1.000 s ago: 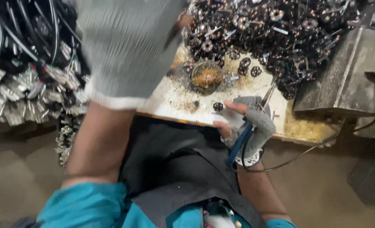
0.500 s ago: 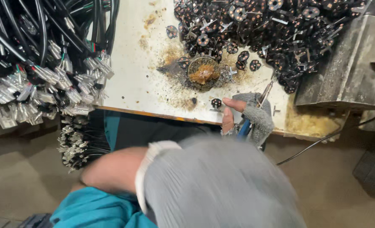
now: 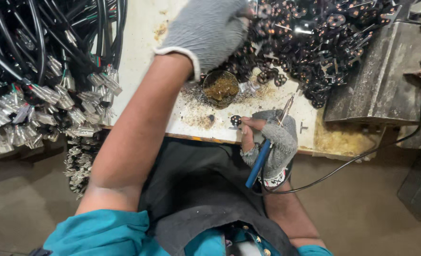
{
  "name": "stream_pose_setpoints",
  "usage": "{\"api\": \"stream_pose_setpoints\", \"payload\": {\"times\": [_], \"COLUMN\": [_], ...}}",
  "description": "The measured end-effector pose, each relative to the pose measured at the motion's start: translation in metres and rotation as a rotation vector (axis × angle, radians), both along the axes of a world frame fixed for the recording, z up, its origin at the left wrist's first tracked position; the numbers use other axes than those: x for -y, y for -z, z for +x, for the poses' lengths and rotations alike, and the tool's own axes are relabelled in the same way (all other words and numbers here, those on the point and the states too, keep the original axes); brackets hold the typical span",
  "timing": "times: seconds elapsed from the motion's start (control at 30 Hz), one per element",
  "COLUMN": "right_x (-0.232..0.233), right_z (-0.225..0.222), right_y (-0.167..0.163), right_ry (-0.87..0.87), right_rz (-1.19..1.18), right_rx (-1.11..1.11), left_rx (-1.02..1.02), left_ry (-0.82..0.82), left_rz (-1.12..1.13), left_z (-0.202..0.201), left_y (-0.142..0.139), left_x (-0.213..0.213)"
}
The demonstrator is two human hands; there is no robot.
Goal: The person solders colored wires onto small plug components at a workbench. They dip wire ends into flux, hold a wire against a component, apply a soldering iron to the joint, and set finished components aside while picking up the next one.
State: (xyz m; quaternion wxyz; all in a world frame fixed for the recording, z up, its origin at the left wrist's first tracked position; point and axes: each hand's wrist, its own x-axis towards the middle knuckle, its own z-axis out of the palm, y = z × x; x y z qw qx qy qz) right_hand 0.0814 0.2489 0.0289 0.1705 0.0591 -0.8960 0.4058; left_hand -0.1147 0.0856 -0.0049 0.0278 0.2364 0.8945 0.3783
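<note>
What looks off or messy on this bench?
Dark crumbs and yellowish residue are strewn over the white bench top around the small round tin, and more has caked at the edge right of the right hand. Nothing looks broken.

No packages, labels, signs or screens show anywhere in the frame. Nothing on view carries a printed panel or display.
</note>
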Motion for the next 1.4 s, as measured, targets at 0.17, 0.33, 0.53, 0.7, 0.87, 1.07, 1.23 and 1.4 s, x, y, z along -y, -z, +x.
{"api": "stream_pose_setpoints", "payload": {"times": [0.17,0.33,0.53,0.7,0.87,1.07,1.23,1.4], "right_x": [-0.004,-0.006,-0.002,-0.001,0.008,0.025,0.033,0.032], "right_z": [-0.004,0.007,0.009,-0.010,-0.025,-0.020,-0.015,-0.016], "right_y": [0.005,0.007,0.007,0.003,0.013,0.037,0.040,0.037], "right_ry": [-0.041,0.045,0.036,-0.150,-0.296,-0.288,-0.257,-0.223], "right_rz": [-0.055,0.020,-0.013,0.138,0.164,0.218,0.319,0.353], "right_rx": [-0.112,0.012,0.049,0.135,-0.083,-0.088,-0.092,-0.034], "left_rx": [-0.029,-0.044,-0.217,-0.391,-0.032,-0.223,-0.481,-0.483], "left_ry": [0.095,0.272,0.262,0.036,0.289,0.159,-0.395,-0.461], "left_rz": [-0.016,-0.031,0.031,0.216,0.280,-0.088,-0.556,-0.661], "left_z": [-0.003,0.004,0.035,0.105,0.176,0.175,0.134,0.116], "left_y": [-0.003,0.001,-0.055,-0.082,-0.018,-0.008,-0.066,-0.092], "left_x": [-0.033,-0.054,-0.039,0.033,0.072,0.104,0.158,0.199]}}
